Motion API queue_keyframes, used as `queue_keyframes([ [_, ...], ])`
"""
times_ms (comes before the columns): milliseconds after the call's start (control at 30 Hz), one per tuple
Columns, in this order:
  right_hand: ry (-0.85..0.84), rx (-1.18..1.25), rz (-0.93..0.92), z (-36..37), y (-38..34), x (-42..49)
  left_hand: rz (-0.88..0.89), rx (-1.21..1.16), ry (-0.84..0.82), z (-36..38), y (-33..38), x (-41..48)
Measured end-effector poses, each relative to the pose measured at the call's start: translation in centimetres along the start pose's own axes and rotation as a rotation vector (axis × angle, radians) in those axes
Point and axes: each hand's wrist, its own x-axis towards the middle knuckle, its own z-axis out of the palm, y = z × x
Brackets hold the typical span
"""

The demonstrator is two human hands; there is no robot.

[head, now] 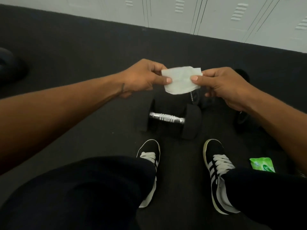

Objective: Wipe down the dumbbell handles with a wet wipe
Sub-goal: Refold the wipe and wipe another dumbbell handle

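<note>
A white wet wipe is stretched between my two hands above the floor. My left hand pinches its left edge and my right hand pinches its right edge. Below the wipe a black dumbbell lies on the dark floor, its shiny knurled metal handle running left to right. A second dumbbell lies just behind it, mostly hidden by the wipe and my hands.
My two black shoes with white laces stand just in front of the dumbbell. A green pack of wipes lies on the floor to the right. White lockers line the far wall. A dark round object sits at the far left.
</note>
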Motion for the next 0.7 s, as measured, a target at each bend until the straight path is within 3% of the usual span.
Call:
queue_keyframes([
  [200,-0.023,0.183,0.061,4.0,2.7,1.8,-0.09,-0.205,0.07,1.2,-4.9,1.1],
  [433,0.116,0.324,0.121,7.0,7.4,3.8,-0.179,-0.458,0.078,3.4,-9.8,3.5],
  [700,0.137,0.398,0.194,8.9,11.9,5.4,-0.256,-0.491,0.142,5.3,-13.9,5.7],
])
